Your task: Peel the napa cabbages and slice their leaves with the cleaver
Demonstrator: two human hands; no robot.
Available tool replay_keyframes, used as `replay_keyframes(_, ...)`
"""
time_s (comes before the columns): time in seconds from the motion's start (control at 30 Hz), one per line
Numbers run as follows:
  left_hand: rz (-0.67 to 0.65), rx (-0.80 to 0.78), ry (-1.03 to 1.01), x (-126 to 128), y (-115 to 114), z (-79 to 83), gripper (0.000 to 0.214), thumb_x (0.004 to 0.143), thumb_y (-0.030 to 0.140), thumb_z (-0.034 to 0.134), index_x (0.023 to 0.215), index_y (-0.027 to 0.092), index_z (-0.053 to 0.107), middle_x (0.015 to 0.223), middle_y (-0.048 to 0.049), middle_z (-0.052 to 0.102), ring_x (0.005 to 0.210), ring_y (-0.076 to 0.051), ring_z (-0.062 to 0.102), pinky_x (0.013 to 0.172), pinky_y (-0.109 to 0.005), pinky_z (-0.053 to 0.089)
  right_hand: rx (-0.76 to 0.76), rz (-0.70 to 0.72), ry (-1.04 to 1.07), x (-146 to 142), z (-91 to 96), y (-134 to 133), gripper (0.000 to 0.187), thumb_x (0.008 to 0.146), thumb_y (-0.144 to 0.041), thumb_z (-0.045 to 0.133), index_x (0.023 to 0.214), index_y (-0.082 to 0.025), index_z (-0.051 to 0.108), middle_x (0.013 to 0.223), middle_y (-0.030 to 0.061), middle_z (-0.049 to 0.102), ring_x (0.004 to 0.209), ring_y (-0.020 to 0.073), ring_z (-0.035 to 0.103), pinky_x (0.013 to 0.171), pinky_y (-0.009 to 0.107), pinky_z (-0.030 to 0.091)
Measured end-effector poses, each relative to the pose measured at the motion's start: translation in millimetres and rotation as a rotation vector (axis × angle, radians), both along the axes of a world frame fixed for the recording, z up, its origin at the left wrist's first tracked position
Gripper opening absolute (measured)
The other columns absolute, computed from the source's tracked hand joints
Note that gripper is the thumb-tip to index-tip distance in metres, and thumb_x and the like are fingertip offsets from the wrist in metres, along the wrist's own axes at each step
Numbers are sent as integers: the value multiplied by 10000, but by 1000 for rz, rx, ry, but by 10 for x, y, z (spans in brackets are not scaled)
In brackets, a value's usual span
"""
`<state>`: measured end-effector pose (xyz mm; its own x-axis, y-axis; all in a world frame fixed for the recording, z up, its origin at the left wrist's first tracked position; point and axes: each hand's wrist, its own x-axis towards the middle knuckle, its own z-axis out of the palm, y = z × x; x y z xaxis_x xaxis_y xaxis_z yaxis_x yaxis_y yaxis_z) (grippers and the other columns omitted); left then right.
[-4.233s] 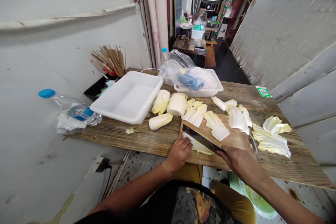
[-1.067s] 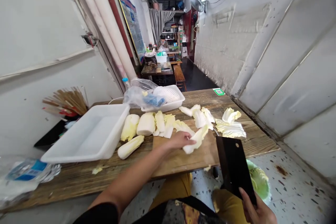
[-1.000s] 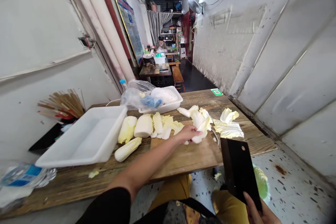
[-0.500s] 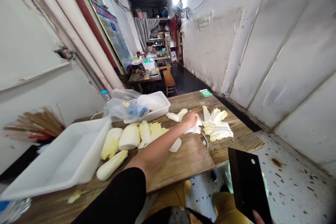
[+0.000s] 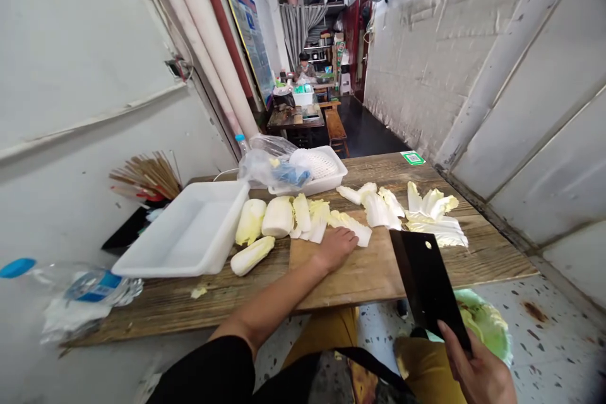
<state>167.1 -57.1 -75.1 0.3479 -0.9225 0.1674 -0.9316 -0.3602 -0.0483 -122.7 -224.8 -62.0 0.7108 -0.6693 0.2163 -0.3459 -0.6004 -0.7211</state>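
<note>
My left hand [image 5: 337,247] rests on the wooden cutting board [image 5: 369,271], fingers curled over the near end of a long napa cabbage leaf [image 5: 353,227]. My right hand [image 5: 476,372] is low at the bottom right, below the table edge, closed on the handle of a black cleaver [image 5: 426,284] whose broad blade points up and away. More cut cabbage leaves [image 5: 379,205] lie at the board's far edge, and a pile of leaves [image 5: 435,218] lies to their right. Cabbage chunks [image 5: 277,218] sit left of the board.
A white plastic tray [image 5: 189,233] stands on the wooden table [image 5: 478,255] at left. A white basket with plastic bags [image 5: 310,170] is behind. Skewers [image 5: 146,177] and a water bottle [image 5: 80,284] are at the far left. A green basin [image 5: 487,322] sits on the floor. A person sits far down the corridor.
My left hand left the leaves at the far right of the board and came back to a leaf in the board's middle. The cleaver stays held low at right.
</note>
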Motion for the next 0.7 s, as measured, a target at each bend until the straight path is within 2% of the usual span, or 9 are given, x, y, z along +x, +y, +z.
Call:
replay_keyframes(0.1, -175, -189, -32, 18, 159, 13, 247, 990, 177, 438, 1074, 157, 668, 1250, -106, 638, 1239, -218, 530, 1087, -455, 404, 97, 22, 64, 86, 177, 42, 559, 783, -741, 521, 739, -202, 663, 431, -15, 494, 375, 142, 472, 393, 268, 400)
replay_keyframes(0.2, -295, -271, -5, 118, 596, 18, 212, 977, 224, 495, 1011, 225, 704, 1335, -66, 600, 1328, -224, 458, 1092, -468, 396, 98, -22, 90, 64, 256, 88, 561, 795, -729, 518, 798, -188, 668, 456, -13, 515, 382, 138, 462, 404, 275, 380)
replay_keyframes(0.3, -32, -372, -45, 139, 1037, 64, 270, 978, 194, 453, 1114, 221, 685, 1358, -127, 563, 1287, -271, 482, 1010, -499, 445, 80, -19, 114, 18, 236, 132, 543, 815, -700, 529, 879, -182, 682, 506, 0, 564, 407, 140, 476, 417, 271, 371)
replay_keyframes(0.37, 199, -531, -70, -16, 1157, 105, 318, 980, 170, 404, 1198, 172, 636, 1287, -164, 586, 1214, -265, 521, 990, -478, 460, 83, -7, 132, 22, 202, 161, 522, 823, -685, 532, 873, -187, 680, 520, 5, 576, 426, 145, 493, 426, 267, 381)
replay_keyframes(0.43, 296, -633, -27, -294, 1075, 112, 306, 974, 254, 456, 1211, 128, 604, 1159, -155, 626, 1112, -244, 557, 966, -416, 484, 102, 25, 153, 68, 179, 183, 510, 832, -680, 518, 834, -193, 671, 498, -3, 551, 424, 147, 492, 428, 265, 391)
replay_keyframes(0.47, 283, -607, 16, -448, 970, 97, 346, 950, 355, 523, 1190, 119, 601, 1098, -145, 636, 1054, -248, 571, 936, -406, 497, 107, 48, 163, 106, 178, 189, 513, 835, -680, 508, 829, -193, 671, 482, -10, 532, 415, 146, 484, 426, 266, 393)
replay_keyframes(0.57, 329, -356, 115, -785, 569, 25, 544, 808, 560, 676, 1093, 101, 611, 982, -135, 630, 906, -280, 578, 800, -428, 521, 22, 131, 171, 248, 236, 170, 526, 857, -669, 478, 866, -186, 687, 472, -16, 522, 402, 149, 484, 435, 269, 396)
replay_keyframes(0.63, 407, -198, 134, -834, 395, 6, 382, 847, 435, 674, 1048, 115, 619, 952, -122, 632, 893, -282, 579, 793, -433, 512, -109, 203, 146, 341, 327, 132, 509, 895, -636, 452, 876, -188, 693, 532, 9, 585, 449, 157, 540, 475, 266, 406)
replay_keyframes(0.7, 381, -117, 125, -774, 392, 23, 143, 911, 249, 590, 987, 135, 628, 922, -101, 634, 901, -265, 577, 796, -409, 503, -254, 276, 118, 425, 443, 88, 495, 931, -606, 425, 831, -193, 680, 568, 27, 614, 481, 158, 570, 502, 263, 397)
